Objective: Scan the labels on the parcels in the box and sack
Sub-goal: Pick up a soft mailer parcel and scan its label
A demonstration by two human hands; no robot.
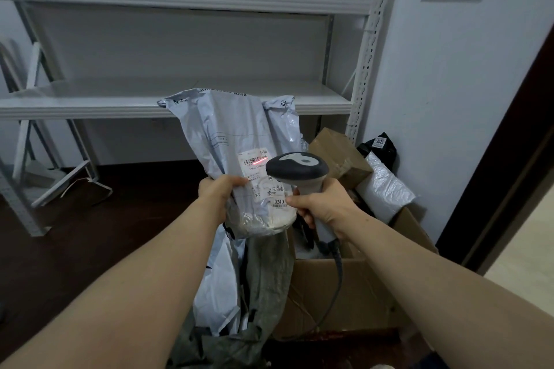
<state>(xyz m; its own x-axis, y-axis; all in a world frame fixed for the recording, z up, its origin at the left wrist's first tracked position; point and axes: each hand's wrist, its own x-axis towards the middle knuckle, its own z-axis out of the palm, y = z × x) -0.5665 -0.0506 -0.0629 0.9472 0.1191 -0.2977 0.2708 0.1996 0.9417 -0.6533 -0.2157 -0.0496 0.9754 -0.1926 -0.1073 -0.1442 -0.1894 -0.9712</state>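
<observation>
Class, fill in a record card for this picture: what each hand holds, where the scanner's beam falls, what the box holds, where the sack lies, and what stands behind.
left hand: grips a grey parcel, held upright
right hand: grips the scanner by its handle
beam: red line across the barcode on the parcel's label
box: open; holds a brown carton, a white bubble mailer and a black bag
sack: grey-green, slumped beside the box
behind: white shelf
</observation>
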